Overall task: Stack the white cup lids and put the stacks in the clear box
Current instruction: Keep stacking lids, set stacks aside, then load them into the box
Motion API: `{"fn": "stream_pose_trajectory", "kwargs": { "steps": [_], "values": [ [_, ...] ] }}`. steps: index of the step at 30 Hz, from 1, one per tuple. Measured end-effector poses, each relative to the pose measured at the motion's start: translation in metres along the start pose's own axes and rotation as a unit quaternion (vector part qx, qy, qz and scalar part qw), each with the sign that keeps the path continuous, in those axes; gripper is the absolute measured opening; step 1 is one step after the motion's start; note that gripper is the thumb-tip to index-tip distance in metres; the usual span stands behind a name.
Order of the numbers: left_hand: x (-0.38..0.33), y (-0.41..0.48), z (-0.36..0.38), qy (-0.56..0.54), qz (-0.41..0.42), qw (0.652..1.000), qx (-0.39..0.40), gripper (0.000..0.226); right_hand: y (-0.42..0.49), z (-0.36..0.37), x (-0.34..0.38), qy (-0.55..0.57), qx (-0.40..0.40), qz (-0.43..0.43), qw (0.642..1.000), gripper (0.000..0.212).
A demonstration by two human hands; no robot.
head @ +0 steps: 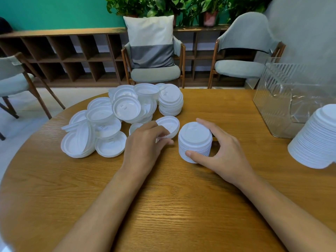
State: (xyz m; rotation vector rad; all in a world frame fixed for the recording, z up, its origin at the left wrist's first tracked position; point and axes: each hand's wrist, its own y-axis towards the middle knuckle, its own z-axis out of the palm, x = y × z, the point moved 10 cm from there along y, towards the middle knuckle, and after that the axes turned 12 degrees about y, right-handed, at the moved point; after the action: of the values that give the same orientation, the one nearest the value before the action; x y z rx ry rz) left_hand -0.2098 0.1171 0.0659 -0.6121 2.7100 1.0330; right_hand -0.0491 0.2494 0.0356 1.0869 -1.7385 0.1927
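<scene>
A pile of loose white cup lids (112, 120) lies on the left half of the round wooden table (163, 206). My left hand (145, 142) pinches a single lid (169, 125) by its near rim, tilted. My right hand (221, 153) wraps around a short stack of lids (195, 140) standing upright mid-table, thumb at its base. Another neat stack (171, 101) stands at the far edge of the pile. A tall stack (318, 140) leans at the right edge. The clear ribbed box (278, 99) stands at the far right, its inside looking empty.
Three grey-green chairs stand beyond the table; the middle chair (154, 73) holds a white and grey cushion. Low wooden shelving (63, 55) runs along the green wall, with potted plants (209, 10) on top. Bare tabletop lies near me.
</scene>
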Motion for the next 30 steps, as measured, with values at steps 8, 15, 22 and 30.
{"fn": "stream_pose_trajectory", "kwargs": {
  "steps": [8,15,22,30],
  "values": [
    [0.0,-0.001,-0.01,-0.043,-0.009,0.999,-0.031,0.03,0.0,0.003,0.002,0.013,0.008,0.002,1.0,0.088],
    [0.007,-0.001,-0.026,-0.138,-0.083,0.984,-0.069,0.019,0.0,0.002,0.004,0.02,-0.007,-0.007,1.0,0.081],
    [0.015,-0.004,-0.01,-0.371,-0.209,0.905,-0.01,0.045,-0.001,0.002,0.008,0.035,-0.007,-0.012,0.999,0.087],
    [-0.001,-0.007,0.009,-0.293,-0.157,0.942,0.048,0.026,-0.002,0.01,0.015,0.059,0.024,-0.02,0.998,0.099]
  ]
}}
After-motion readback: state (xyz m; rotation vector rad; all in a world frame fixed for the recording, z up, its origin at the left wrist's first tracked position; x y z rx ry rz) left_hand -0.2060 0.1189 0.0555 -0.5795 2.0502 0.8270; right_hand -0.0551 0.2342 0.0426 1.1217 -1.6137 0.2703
